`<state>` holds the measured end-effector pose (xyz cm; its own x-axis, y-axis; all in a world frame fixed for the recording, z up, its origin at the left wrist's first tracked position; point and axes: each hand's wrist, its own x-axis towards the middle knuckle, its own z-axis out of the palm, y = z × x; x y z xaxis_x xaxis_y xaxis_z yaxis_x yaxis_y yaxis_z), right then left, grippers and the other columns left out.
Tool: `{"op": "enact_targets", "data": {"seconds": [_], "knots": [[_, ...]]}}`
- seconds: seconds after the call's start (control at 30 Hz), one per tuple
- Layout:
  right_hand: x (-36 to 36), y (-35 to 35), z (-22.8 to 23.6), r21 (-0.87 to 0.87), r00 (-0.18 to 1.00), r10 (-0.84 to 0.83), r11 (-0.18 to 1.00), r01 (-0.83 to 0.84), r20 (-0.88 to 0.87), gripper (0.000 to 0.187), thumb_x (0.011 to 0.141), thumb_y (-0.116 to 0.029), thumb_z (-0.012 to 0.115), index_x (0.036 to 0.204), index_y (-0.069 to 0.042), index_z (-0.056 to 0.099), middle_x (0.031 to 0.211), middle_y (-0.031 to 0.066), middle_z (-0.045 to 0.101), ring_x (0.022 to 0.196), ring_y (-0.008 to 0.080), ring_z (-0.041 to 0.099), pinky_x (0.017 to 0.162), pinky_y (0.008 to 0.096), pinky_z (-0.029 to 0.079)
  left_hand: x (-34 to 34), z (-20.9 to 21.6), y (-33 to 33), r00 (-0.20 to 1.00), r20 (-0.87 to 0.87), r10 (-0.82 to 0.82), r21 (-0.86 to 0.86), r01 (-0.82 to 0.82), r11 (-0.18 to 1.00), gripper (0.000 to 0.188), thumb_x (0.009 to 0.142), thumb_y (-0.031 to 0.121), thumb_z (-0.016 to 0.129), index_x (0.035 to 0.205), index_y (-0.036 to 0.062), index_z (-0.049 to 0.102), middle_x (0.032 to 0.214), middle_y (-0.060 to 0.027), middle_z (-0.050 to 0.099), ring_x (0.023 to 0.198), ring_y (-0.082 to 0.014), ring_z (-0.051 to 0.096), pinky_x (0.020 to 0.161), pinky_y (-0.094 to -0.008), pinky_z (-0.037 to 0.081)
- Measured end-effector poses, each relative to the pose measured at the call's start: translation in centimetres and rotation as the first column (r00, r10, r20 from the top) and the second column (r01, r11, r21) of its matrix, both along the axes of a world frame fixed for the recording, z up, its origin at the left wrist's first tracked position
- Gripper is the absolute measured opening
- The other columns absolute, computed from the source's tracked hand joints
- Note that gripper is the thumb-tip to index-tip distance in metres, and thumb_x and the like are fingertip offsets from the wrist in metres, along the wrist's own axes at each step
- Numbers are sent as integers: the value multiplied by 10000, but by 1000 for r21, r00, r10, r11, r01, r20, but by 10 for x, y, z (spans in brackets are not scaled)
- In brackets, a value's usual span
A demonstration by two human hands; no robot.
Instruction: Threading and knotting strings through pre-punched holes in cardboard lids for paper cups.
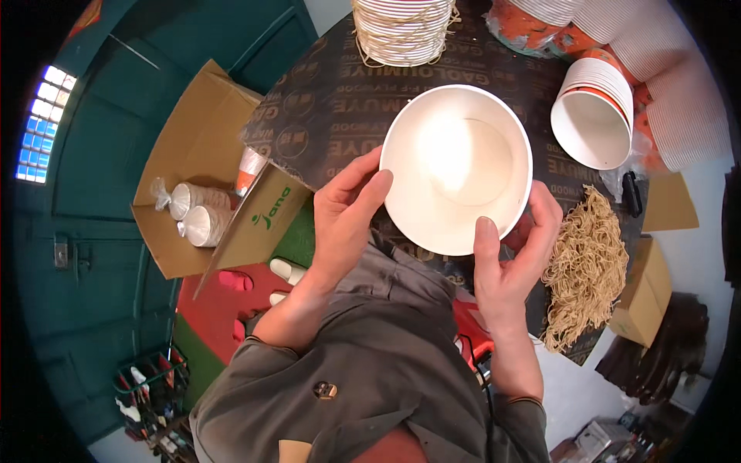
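A round white paper bowl (478, 166) is held up before me, its open mouth facing me and a bright glare inside. My left hand (346, 212) grips its left rim, thumb inside the edge and fingers behind. On the lower right my right hand (515, 258) pinches the rim the same way. A heap of tan rubber bands (590, 270) lies at the table's right edge, beside my right hand. Beyond the bowl stands a stack of white bowls (405, 35) wrapped in several of these bands. A shorter stack of bowls (593, 123) lies tipped, mouth toward me.
Bagged stacks of orange-patterned bowls (532, 23) crowd the far right of the dark printed tabletop (316, 100). A black marker (632, 193) lies near the right edge. On the left an open cardboard box (181, 147) holds wrapped bowl stacks. Slippers (287, 270) are on the floor.
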<state>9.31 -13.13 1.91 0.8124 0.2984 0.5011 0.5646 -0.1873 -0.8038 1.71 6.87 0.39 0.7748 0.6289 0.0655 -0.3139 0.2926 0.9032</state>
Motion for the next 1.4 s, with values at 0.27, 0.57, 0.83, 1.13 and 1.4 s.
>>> {"op": "enact_targets", "data": {"seconds": [0.27,0.57,0.83,1.13,1.4], "knots": [[-8,7,-12,-39,994,-28,999,33,109,720,1005,-222,847,1588,25,505,1551,239,480,1336,318,592,902,337,617,10,-31,0,998,-32,58,-198,-63,978,253,1100,111,757,1314,-25,770,1127,-33,812,982,-68,731,888,-232,578],[-18,9,-11,-79,993,-70,994,77,90,709,999,-163,816,1606,16,497,1584,226,460,1242,270,674,846,322,636,13,-29,-6,998,-26,52,-229,-56,972,170,1070,73,774,1218,1,733,1115,-32,779,1032,-84,728,939,-260,586],[0,-14,0,-63,993,-116,991,118,22,667,962,-90,710,1606,-25,547,1463,150,571,1053,199,648,912,356,575,34,-11,4,995,-11,99,83,-98,992,242,1070,32,711,1298,-33,760,1108,-46,809,960,-82,731,861,-265,593],[82,1,77,-56,748,294,913,-403,-595,482,1096,-134,655,1563,-17,640,1335,94,764,1173,138,716,1007,319,579,87,47,33,934,-193,-300,661,350,664,348,999,48,726,1342,-9,753,1104,-125,804,976,-155,770,836,-310,611],[96,-2,30,234,523,321,945,-228,-790,400,1068,-139,619,1428,-20,746,1193,67,807,1052,128,758,935,282,589,101,44,36,853,-234,-466,441,520,731,480,959,-10,627,1435,-5,694,1311,-151,722,1112,-213,765,959,-359,619]]}}
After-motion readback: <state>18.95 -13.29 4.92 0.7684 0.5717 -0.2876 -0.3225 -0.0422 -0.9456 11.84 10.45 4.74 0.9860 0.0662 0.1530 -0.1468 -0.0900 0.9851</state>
